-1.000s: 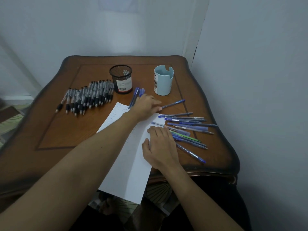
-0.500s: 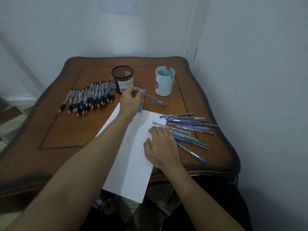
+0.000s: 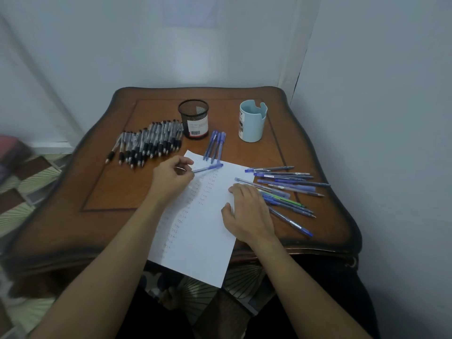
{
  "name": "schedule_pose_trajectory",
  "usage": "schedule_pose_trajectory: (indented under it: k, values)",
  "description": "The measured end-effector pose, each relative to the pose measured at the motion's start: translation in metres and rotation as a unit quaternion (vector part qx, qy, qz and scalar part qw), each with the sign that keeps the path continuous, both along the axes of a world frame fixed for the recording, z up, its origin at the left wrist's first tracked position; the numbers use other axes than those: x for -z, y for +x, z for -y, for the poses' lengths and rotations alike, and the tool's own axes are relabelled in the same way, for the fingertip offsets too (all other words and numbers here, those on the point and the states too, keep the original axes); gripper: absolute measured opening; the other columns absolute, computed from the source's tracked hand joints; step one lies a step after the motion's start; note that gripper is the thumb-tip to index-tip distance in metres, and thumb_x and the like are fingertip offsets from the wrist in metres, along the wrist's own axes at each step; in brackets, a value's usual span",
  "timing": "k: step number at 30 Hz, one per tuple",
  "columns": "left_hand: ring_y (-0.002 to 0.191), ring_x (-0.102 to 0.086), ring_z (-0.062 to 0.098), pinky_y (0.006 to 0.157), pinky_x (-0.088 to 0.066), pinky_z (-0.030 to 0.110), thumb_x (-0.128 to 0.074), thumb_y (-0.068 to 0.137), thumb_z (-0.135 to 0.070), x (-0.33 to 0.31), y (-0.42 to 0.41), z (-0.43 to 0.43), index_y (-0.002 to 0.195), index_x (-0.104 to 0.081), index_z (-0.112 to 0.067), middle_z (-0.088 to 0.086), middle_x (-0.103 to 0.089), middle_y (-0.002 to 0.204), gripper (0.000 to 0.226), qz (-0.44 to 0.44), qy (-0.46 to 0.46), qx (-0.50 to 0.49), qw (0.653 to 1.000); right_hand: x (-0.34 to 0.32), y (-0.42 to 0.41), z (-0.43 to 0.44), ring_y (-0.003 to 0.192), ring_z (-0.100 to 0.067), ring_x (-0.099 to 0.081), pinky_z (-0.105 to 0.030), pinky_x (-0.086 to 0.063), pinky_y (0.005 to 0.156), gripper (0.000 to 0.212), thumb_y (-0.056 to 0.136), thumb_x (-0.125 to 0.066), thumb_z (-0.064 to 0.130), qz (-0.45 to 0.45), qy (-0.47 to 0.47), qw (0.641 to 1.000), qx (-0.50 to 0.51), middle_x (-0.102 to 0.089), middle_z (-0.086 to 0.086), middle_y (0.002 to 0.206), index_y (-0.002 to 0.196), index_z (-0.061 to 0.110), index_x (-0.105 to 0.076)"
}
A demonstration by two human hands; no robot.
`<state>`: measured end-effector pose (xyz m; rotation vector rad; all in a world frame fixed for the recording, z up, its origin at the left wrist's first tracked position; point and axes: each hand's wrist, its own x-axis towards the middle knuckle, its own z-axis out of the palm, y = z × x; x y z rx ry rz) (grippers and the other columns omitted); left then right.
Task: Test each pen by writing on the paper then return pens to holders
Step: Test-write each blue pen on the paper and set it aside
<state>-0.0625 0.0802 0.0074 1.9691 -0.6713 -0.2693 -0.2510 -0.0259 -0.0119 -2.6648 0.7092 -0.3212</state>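
Left hand [image 3: 173,177] mid-frame, fingers curled, thumb and fingertips pinching the left end of a blue capped pen [image 3: 208,168]. Barrel out to the right of the grip, almost level, capped end over the top edge of the white paper [image 3: 203,241]. Touching the sheet or just above it: cannot tell. Below the pen, running down the sheet, columns of small written marks, too small to read.

Just above the held pen, four blue pens [image 3: 215,145] side by side on the wooden table [image 3: 110,192], right between the grip and the two holders. Black mesh pen holder [image 3: 193,118] up and left of them, upright, white barcode label facing the camera. Light blue pen holder [image 3: 252,123] up and right, upright, notched at the rim.

Left of the mesh holder, a tidy row of black-grip pens [image 3: 149,143], tips toward the lower left. Right of the sheet, a loose fan of blue pens [image 3: 286,184], a green pen [image 3: 286,199] among them, a few ends reaching onto the paper's right edge.

Right hand [image 3: 247,214] palm down, fingers straight and together, pressing the paper's right side, grasping nothing, knuckles just beside the nearest pens of the fan. Both forearms in from the bottom of the frame, the left one across the sheet's left side. Bottom of the sheet hanging past the near table edge.
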Motion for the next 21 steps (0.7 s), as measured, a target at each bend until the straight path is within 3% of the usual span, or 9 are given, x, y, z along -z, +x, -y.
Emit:
schedule_pose_trajectory:
  k: [2,4,6,9,13,15,18,21]
  values:
    - [0.074,-0.061,0.006,0.072,-0.050,0.018,-0.064,0.086,-0.005,0.001,0.000,-0.005,0.105,-0.072,-0.018,-0.007,-0.067,0.091,0.025,0.092,0.072,0.031,0.993,-0.001,0.000,0.000,0.137,-0.018,-0.040,-0.035,-0.026,0.118,0.053,0.095,-0.040,0.039,-0.005,0.001,1.000,-0.005,-0.048,-0.003,0.147,0.142,0.015,-0.048]
    - [0.078,-0.059,0.011,0.074,-0.052,0.030,-0.061,0.086,-0.008,0.001,0.001,-0.007,0.111,-0.072,-0.020,-0.007,-0.062,0.095,0.029,0.168,0.158,0.057,0.972,-0.001,0.000,0.001,0.139,-0.017,-0.037,-0.034,-0.025,0.118,0.050,0.097,-0.045,0.036,-0.008,0.005,1.000,-0.010,-0.046,-0.002,0.149,0.143,0.015,-0.046]
    - [0.086,-0.057,0.016,0.071,-0.048,0.032,-0.058,0.088,-0.012,0.003,0.003,-0.008,0.116,-0.070,-0.022,-0.005,-0.059,0.101,0.032,0.216,0.233,0.064,0.946,-0.002,-0.001,0.001,0.141,-0.017,-0.033,-0.033,-0.023,0.119,0.051,0.097,-0.047,0.034,-0.010,0.010,1.000,-0.020,-0.043,-0.002,0.151,0.144,0.016,-0.045]
    - [0.105,-0.054,0.023,0.084,-0.042,0.037,-0.057,0.093,-0.022,0.004,-0.001,-0.005,0.119,-0.068,-0.024,0.000,-0.061,0.111,0.029,0.277,0.305,0.043,0.910,-0.003,-0.002,0.002,0.143,-0.016,-0.030,-0.032,-0.021,0.119,0.051,0.097,-0.049,0.032,-0.009,0.022,0.999,-0.036,-0.041,-0.001,0.153,0.145,0.016,-0.045]
    - [0.121,-0.045,0.027,0.096,-0.036,0.041,-0.053,0.098,-0.030,0.008,-0.007,0.004,0.129,-0.065,-0.028,0.002,-0.058,0.127,0.034,0.285,0.297,0.027,0.911,-0.002,-0.005,0.005,0.141,-0.012,-0.031,-0.027,-0.017,0.119,0.047,0.095,-0.053,0.031,0.008,0.035,0.997,-0.071,-0.044,0.003,0.152,0.141,0.021,-0.052]
    - [0.123,-0.044,0.027,0.095,-0.033,0.042,-0.052,0.100,-0.032,0.011,-0.012,0.007,0.130,-0.066,-0.030,0.000,-0.059,0.129,0.032,0.312,0.285,0.043,0.905,-0.002,-0.006,0.008,0.141,-0.012,-0.030,-0.033,-0.019,0.123,0.047,0.094,-0.054,0.032,0.008,0.049,0.995,-0.085,-0.044,0.004,0.151,0.140,0.022,-0.052]
    - [0.120,-0.049,0.025,0.097,-0.030,0.041,-0.051,0.103,-0.028,0.012,-0.014,0.012,0.125,-0.070,-0.026,-0.001,-0.065,0.125,0.029,0.341,0.283,0.062,0.894,-0.003,-0.009,0.008,0.149,-0.016,-0.018,-0.040,-0.012,0.124,0.054,0.097,-0.049,0.040,-0.036,0.037,0.993,-0.109,-0.031,0.004,0.160,0.149,0.027,-0.041]
    - [0.115,-0.056,0.023,0.105,-0.030,0.039,-0.046,0.105,-0.024,0.007,-0.013,0.015,0.124,-0.065,-0.021,0.000,-0.070,0.121,0.027,0.334,0.262,0.066,0.903,-0.001,-0.015,0.006,0.153,-0.017,-0.003,-0.035,0.003,0.121,0.059,0.101,-0.040,0.047,-0.076,0.009,0.989,-0.129,-0.013,0.005,0.166,0.156,0.031,-0.025]
